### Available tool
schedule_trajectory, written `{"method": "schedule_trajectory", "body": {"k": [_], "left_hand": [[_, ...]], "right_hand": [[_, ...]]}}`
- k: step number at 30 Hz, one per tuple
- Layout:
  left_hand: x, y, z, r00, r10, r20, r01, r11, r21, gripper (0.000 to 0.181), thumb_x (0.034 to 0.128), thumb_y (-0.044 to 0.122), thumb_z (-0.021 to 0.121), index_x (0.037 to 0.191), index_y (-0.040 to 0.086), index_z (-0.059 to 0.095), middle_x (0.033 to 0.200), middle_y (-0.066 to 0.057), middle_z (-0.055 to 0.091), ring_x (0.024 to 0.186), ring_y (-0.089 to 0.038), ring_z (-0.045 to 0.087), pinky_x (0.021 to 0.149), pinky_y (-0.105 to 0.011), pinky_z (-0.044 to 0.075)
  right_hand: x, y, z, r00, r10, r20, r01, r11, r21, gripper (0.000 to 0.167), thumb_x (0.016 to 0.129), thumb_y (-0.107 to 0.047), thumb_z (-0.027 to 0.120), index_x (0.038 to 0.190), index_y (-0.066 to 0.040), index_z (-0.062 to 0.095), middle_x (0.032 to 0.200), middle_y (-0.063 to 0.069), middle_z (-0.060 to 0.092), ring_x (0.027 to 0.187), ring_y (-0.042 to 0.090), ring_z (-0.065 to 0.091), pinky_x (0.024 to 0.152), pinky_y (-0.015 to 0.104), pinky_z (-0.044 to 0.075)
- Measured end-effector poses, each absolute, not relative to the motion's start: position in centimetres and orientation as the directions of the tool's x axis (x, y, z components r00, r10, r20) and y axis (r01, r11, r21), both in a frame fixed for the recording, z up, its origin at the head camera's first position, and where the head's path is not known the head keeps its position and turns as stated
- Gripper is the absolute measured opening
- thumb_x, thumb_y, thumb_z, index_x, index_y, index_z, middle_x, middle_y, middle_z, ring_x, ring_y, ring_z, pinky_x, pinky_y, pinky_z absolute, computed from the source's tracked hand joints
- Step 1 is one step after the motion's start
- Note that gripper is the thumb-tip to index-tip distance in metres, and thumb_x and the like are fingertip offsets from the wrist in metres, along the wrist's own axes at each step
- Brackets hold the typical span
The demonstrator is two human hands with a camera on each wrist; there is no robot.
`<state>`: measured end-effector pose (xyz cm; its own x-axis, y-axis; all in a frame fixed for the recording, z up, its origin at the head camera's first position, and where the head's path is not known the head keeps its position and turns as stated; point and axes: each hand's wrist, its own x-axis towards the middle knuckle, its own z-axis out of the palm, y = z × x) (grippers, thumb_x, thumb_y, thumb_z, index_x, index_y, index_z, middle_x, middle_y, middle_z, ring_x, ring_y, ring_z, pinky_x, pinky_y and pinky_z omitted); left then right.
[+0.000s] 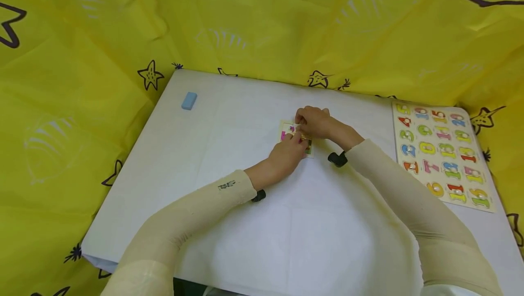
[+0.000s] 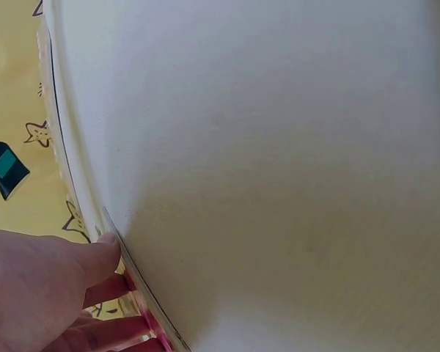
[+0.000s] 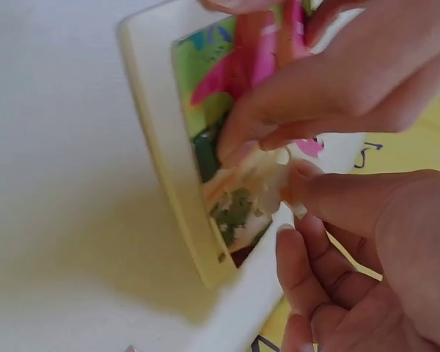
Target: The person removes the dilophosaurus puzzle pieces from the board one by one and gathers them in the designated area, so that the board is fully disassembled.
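A small picture board (image 1: 282,127) with a pale frame is between both hands, tilted up off the white table in the right wrist view. My left hand (image 1: 286,157) grips it; in the left wrist view the thumb of my left hand (image 2: 44,293) lies against the board's edge (image 2: 150,297) and the fingers reach over its pink side. My right hand (image 1: 317,123) is at the board's far right side. In the right wrist view my right hand (image 3: 381,242) pinches a small pale piece (image 3: 271,191) against the picture, beside the left fingers, which hide part of the picture.
A number puzzle board (image 1: 444,155) with colourful numerals lies at the right of the white table (image 1: 233,223). A blue block (image 1: 189,100) sits near the far left corner. Yellow patterned cloth (image 1: 245,23) hangs behind and around the table.
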<state>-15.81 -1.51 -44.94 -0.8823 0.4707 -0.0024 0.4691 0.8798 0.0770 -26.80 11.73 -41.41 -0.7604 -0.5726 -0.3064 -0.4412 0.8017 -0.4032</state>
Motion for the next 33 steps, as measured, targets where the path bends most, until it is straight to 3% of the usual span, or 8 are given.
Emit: {"method": "schedule_trajectory", "body": {"k": [9, 20, 27, 33], "left_hand": [[-15.7, -1.6, -45.0, -0.876, 0.482, 0.005, 0.481, 0.874, 0.071, 0.037, 0.104, 0.035, 0.067, 0.134, 0.012, 0.069, 0.123, -0.008, 0.063, 0.111, -0.023, 0.063, 0.081, -0.03, 0.063], [-15.7, -1.6, -44.9, -0.876, 0.482, -0.017, 0.479, 0.874, 0.081, 0.036, 0.1056, 0.034, 0.065, 0.135, 0.013, 0.067, 0.129, -0.008, 0.06, 0.114, -0.024, 0.062, 0.078, -0.03, 0.063], [-15.6, -1.6, -44.9, -0.872, 0.49, -0.006, 0.487, 0.869, 0.087, 0.034, 0.1056, 0.033, 0.065, 0.133, 0.013, 0.067, 0.127, -0.008, 0.06, 0.111, -0.025, 0.063, 0.08, -0.03, 0.063], [-15.5, -1.7, -44.9, -0.871, 0.49, 0.019, 0.49, 0.867, 0.089, 0.032, 0.1055, 0.031, 0.065, 0.132, 0.013, 0.067, 0.126, -0.008, 0.061, 0.111, -0.025, 0.063, 0.079, -0.03, 0.063]], "right_hand": [[-26.9, 12.6, -40.8, -0.755, -0.595, -0.276, -0.443, 0.773, -0.455, 0.008, 0.104, -0.007, 0.059, 0.108, -0.004, 0.065, 0.104, 0.014, 0.069, 0.1, 0.033, 0.061, 0.092, 0.055, 0.034], [-27.1, 13.0, -41.0, -0.736, -0.61, -0.293, -0.432, 0.756, -0.491, 0.007, 0.106, -0.009, 0.061, 0.108, -0.004, 0.064, 0.104, 0.014, 0.07, 0.1, 0.032, 0.06, 0.098, 0.059, 0.035], [-27.2, 13.4, -40.6, -0.715, -0.636, -0.291, -0.407, 0.717, -0.566, 0.009, 0.105, -0.006, 0.06, 0.11, 0.0, 0.063, 0.109, 0.018, 0.069, 0.099, 0.031, 0.06, 0.093, 0.047, 0.049], [-27.5, 14.3, -39.8, -0.735, -0.618, -0.279, -0.385, 0.719, -0.579, 0.012, 0.105, -0.01, 0.064, 0.112, -0.001, 0.067, 0.111, 0.017, 0.072, 0.097, 0.029, 0.062, 0.084, 0.04, 0.049]]}}
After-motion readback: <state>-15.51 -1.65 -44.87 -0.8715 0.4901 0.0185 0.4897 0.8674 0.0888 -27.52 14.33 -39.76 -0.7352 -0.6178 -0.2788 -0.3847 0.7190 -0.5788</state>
